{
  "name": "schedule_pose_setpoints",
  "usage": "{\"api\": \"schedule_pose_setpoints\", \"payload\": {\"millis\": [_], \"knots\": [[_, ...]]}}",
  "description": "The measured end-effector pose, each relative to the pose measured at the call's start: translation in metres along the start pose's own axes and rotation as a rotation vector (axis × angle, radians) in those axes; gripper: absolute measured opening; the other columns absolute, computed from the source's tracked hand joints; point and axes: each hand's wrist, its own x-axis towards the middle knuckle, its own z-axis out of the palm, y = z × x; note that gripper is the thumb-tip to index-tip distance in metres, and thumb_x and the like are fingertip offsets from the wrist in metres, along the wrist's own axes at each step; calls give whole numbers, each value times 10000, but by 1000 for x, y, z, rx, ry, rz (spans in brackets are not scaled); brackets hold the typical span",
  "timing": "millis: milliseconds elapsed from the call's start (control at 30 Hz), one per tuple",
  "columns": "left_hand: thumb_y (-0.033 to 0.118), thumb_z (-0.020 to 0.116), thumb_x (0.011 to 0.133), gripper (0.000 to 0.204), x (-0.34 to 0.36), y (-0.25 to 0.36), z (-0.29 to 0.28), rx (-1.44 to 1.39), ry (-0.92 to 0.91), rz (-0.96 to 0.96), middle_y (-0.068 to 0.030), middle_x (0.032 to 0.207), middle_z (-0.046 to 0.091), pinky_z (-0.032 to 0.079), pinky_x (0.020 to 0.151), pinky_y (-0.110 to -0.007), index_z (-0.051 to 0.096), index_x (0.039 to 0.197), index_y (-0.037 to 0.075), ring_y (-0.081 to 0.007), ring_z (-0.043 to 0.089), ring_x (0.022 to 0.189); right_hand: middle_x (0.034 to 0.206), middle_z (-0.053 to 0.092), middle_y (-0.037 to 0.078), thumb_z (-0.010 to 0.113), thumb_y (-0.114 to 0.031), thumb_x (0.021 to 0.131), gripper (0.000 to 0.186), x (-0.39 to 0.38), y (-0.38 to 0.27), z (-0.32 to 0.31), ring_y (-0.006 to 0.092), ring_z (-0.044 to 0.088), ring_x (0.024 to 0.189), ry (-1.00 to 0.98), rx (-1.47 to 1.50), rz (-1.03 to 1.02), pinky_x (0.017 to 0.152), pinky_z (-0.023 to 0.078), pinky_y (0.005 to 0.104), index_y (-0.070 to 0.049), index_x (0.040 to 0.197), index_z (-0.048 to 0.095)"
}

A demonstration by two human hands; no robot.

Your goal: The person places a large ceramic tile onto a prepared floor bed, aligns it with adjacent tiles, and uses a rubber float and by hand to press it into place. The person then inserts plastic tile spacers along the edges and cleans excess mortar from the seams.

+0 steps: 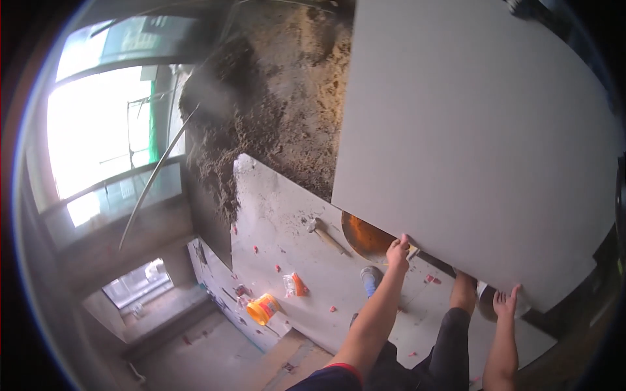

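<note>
Around the fingers of the left hand (396, 253) and right hand (505, 303) spreads a dim, raw-walled room (160, 220). Directly beyond the fingers is a broad pale grey panel (469, 143), its near edge meeting both hands: the left fingers are curled over that edge, while the right fingers are partly spread against it, thumb apart; how firmly they grip, I cannot tell. Left of the left fingers and below, a pale slab surface (274, 228) covers the floor, specked with dirt. Farther off, up and left, lies brown mortar (280, 98), rough and clumped. Well to their left glares a bright window (98, 137). Just beside the left fingers, a round rust-orange pan (365, 236) shows partly beneath the panel. Farther left sit an orange bucket (261, 310), a hammer (331, 240), an orange-and-white packet (297, 285) and scattered red pieces (278, 268).
</note>
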Motion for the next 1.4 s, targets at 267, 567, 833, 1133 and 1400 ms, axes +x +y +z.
{"api": "schedule_pose_setpoints", "payload": {"millis": [267,567,833,1133,1400], "knots": [[415,606,901,310,-8,5,21,-130,-103,-114,18,746,435,326,558,-287,495,911,125,-100,417,694,1341,450,-60,815,-529,626,874,11,-8,3,138,447,1180,-55,89,-3,953,438,302,-129,1315,456],[431,629,880,384,-37,-19,-12,-48,24,-87,-38,822,492,367,542,-314,529,941,65,-147,427,715,1341,455,-36,795,-555,645,834,-64,-17,-19,139,442,1201,-49,-80,-54,951,425,302,-116,1281,482],[469,691,818,544,-162,5,-36,-60,67,-170,-113,911,516,393,556,-331,503,1045,12,-198,467,725,1229,499,19,750,-541,708,723,-90,-78,-107,195,463,1068,-48,-183,-122,820,467,389,-167,1265,481],[416,742,793,465,-243,9,-96,-124,-4,-131,-11,653,433,326,464,-301,502,928,41,-115,377,522,1085,594,15,818,-522,640,648,-238,-78,-97,205,529,963,-45,-109,68,784,488,382,-119,1093,587],[427,712,815,533,-294,19,-106,-313,-23,-76,-51,638,469,357,411,-323,493,952,-39,-157,452,492,1098,642,14,803,-447,688,574,-318,-122,-56,192,555,1011,-289,401,1009,846,468,353,-100,1099,600]]}}
